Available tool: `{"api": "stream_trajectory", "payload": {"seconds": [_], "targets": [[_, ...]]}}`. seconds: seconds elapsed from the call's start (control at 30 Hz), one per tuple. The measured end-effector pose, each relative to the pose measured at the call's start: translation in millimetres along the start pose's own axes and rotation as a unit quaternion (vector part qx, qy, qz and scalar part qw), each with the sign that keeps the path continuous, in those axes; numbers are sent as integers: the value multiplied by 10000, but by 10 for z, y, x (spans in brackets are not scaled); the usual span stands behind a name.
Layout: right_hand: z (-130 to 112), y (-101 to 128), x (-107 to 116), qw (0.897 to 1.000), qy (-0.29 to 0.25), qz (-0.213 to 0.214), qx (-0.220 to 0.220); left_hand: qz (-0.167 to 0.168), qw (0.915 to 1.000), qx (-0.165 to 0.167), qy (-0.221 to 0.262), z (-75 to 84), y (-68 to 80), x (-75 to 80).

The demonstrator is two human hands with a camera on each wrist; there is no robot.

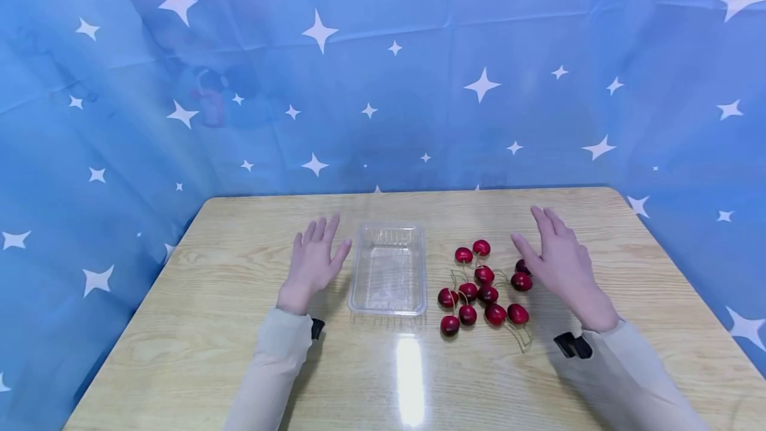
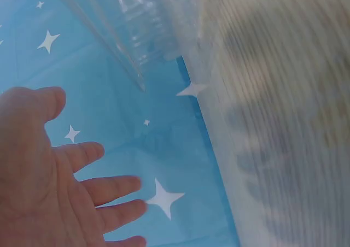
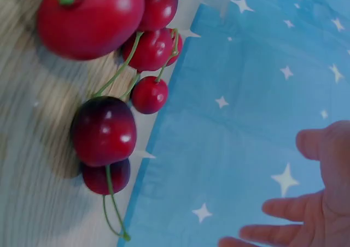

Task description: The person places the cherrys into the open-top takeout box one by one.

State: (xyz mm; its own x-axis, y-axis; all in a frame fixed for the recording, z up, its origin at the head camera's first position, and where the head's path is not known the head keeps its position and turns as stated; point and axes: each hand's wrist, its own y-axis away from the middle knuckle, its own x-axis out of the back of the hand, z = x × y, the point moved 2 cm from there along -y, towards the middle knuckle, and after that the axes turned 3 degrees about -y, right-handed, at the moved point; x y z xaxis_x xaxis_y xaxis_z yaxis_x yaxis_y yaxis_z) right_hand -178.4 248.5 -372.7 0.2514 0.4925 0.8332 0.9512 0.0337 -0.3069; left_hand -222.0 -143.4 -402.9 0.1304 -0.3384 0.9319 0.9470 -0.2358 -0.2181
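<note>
A clear plastic tray (image 1: 387,309) stands on the table with nothing inside it. To its left, my left hand (image 1: 312,263) hovers with fingers spread and holds nothing; its palm side shows in the left wrist view, near the tray's wall (image 2: 156,28). Right of the tray lies a loose group of dark red cherries (image 1: 495,314), several with green stems. My right hand (image 1: 561,267) is at the right side of the group, fingers extended and holding nothing, and it partly covers one cherry (image 1: 522,266) in the head view. Large cherries (image 3: 104,132) fill the left of the right wrist view.
The light wooden table (image 1: 197,324) has rounded far corners. A blue curtain (image 1: 383,72) with white stars hangs behind it and at both sides. Light glares off the table (image 1: 409,378) in front of the tray. Dark wrist straps (image 1: 573,345) sit at both sleeves.
</note>
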Motion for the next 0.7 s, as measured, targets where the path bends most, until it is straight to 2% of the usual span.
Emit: {"api": "stream_trajectory", "payload": {"seconds": [0.17, 0.3, 0.43, 0.53, 0.7], "targets": [[64, 50, 3, 9997, -131, -189, -119, 14, 9984, -109, 559, 26, 15, -28], [123, 97, 0, 9986, -152, -460, -196, -248, 9943, 45, 1033, 41, 18, -60], [190, 123, -2, 9970, -244, -681, -270, -395, 9856, 160, 1638, 51, 21, -94], [247, 137, -6, 9966, -346, -709, -256, -326, 9789, 108, 2012, 47, 18, -124], [346, 165, -41, 9961, -418, -738, -225, -392, 9644, 206, 2606, 43, 20, -155]]}}
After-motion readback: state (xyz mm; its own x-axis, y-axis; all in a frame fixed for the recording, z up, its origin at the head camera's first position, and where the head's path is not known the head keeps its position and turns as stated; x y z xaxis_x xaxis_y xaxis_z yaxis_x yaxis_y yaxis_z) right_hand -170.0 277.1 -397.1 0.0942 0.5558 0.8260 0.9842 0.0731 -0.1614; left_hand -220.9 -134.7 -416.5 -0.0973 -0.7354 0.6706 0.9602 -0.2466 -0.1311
